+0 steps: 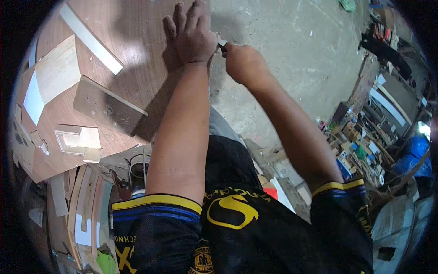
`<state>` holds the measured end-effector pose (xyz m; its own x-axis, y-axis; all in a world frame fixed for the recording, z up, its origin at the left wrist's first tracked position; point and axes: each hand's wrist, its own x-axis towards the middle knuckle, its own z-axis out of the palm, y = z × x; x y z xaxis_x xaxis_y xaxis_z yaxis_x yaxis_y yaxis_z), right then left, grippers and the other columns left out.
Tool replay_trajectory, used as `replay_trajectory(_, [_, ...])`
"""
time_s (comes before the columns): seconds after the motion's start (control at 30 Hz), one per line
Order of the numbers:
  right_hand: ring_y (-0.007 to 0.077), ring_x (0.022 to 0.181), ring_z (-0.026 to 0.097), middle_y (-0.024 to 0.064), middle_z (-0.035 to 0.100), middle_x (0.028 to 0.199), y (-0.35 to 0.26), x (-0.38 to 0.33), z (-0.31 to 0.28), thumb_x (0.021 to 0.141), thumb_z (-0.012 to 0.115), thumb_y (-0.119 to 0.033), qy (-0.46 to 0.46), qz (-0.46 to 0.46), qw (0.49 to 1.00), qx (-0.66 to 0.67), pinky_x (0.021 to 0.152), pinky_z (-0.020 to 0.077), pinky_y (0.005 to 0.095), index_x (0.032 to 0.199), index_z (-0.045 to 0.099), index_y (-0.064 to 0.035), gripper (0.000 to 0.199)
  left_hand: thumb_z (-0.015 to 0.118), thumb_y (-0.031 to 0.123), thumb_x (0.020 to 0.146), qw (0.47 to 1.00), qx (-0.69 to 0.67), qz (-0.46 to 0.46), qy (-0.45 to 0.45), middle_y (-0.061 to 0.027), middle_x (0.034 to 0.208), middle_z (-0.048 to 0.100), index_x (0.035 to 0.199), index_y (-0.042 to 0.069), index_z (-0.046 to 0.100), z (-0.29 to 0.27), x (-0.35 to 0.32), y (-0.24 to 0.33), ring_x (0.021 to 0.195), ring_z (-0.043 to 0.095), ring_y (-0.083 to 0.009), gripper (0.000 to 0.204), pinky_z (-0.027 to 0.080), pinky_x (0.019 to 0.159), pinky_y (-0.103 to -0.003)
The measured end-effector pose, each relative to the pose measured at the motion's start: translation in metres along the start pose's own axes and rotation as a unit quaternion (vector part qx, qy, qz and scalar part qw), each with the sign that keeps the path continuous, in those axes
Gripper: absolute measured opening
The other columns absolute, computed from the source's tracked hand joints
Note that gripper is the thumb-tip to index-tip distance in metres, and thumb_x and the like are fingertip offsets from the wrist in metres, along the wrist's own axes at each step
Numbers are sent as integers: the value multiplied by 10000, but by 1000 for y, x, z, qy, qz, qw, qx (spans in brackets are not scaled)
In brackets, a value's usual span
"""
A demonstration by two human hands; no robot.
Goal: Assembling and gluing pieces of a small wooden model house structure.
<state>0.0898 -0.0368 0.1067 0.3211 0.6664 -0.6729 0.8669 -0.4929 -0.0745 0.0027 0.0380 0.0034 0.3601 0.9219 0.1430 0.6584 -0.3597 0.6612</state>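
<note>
My left hand point(194, 39) lies with fingers spread on a large brown wood-grain board point(137, 27), close to its right edge. Just right of that edge, my right hand point(246, 64) is closed around a small dark tool point(222, 47). Only the tool's dark tip shows beyond the fist, near the left thumb, so its kind is not clear. Below and left of my left hand, a greyish-brown rectangular wood piece point(107, 107) rests on the board.
A pale strip point(91, 39), a light wood panel point(59, 68) and a small wooden piece point(80, 139) lie on the board. Grey concrete floor point(283, 64) spreads to the right. Wood strips point(84, 201) stand at lower left, mixed clutter point(360, 141) and a blue container point(413, 157) at right.
</note>
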Motion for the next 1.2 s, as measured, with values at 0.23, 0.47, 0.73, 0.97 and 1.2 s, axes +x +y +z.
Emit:
replay_trajectory(0.23, [408,900,664,238,675,951,-6,0,-7,912,466,-204,11,-18,1000,22,792,527,501,1001,654,-45,262,534,107,852,990,134,37,3,-56,1364,530,1214,44,609,-29,4,15,1350,391,-318,374,271,1118,-515])
replay_trajectory(0.47, [404,802,660,228,674,840,-7,-3,-5,924,531,-190,-18,18,999,-21,722,518,508,1032,622,-69,186,534,106,849,991,127,18,-27,-64,1361,531,1191,28,611,-24,3,12,1351,388,-322,359,268,1119,-513])
replay_trajectory(0.73, [411,863,659,247,671,894,-7,4,-8,927,486,-195,-37,13,999,-25,769,519,508,1050,613,-54,226,523,62,816,993,113,23,8,-73,1381,523,1207,23,607,-16,2,10,1351,388,-320,401,263,1122,-511])
replay_trajectory(0.97, [406,788,659,236,672,838,-6,0,2,917,500,-158,-56,38,998,-16,719,518,515,1032,622,-53,198,518,59,824,990,134,20,-48,-71,1380,526,1116,20,648,-31,5,14,1342,401,-322,323,286,1116,-506])
replay_trajectory(1.2, [411,851,668,264,667,900,-2,1,3,939,463,-196,-111,53,992,-28,757,528,505,999,607,-25,232,527,54,824,992,126,23,7,-80,1358,543,1068,23,659,-27,6,13,1334,414,-325,279,282,1119,-510])
